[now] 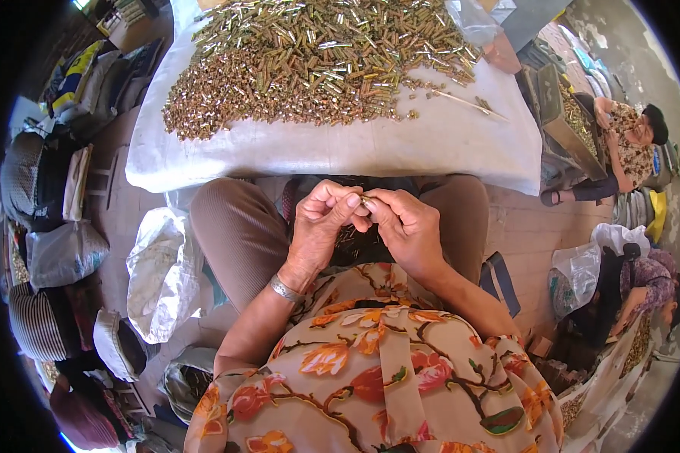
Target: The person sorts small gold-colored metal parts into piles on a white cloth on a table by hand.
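My left hand [323, 223] and my right hand [409, 226] meet above my lap, fingertips pinched together. Between them is a small brass-coloured metal piece [366, 200], mostly hidden by the fingers. Both hands appear to grip it. Just beyond them stands a table with a white cover [340, 155], bearing a large heap of metal parts. Short, stubby brass-coloured pieces [211, 94] lie at its near left, and longer, thin tube-like pieces [332, 45] spread over the far side. Dark loose pieces, too shaded to make out, lie in my lap below the hands.
A thin pale stick [468, 104] lies on the table's right part. White sacks [162, 272] stand on the floor at my left. At the right, a person in a patterned shirt [629, 143] sits by a wooden bin [555, 113] of parts; another person [650, 291] bends lower down.
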